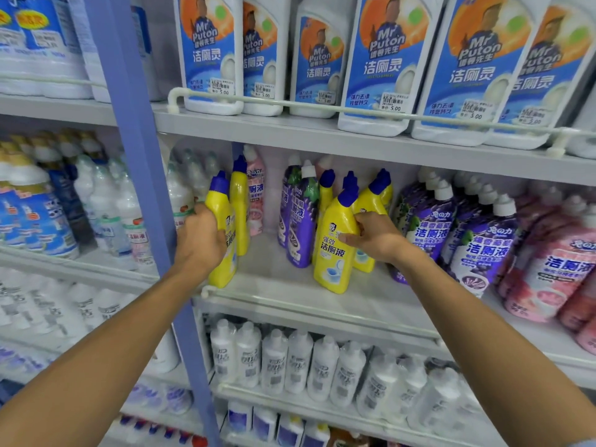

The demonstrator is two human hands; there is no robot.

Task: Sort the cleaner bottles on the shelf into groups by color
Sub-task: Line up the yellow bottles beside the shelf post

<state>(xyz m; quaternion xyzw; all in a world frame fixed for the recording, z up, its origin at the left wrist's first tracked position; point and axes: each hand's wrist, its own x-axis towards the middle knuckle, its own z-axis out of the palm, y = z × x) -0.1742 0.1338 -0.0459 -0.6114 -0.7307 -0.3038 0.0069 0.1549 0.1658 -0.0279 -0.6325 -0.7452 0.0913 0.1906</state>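
On the middle shelf (290, 295) my left hand (200, 235) grips a yellow cleaner bottle with a blue cap (219, 204) at the shelf's left end. A second yellow bottle (240, 201) stands just behind it, and a pink bottle (256, 195) further back. My right hand (374, 237) grips a yellow bottle (335, 246) near the front middle, its thumb across the label. More yellow bottles (371, 195) lean behind that hand. Two purple bottles (298, 217) stand to their left. Purple bottles (477, 240) and pink bottles (548, 269) fill the right side.
A blue upright post (142, 162) borders the shelf on the left. White-and-blue Mr Puton bottles (377, 66) line the shelf above behind a white rail (322, 109). White bottles (290, 359) fill the shelf below. Bare shelf floor shows between the two yellow groups.
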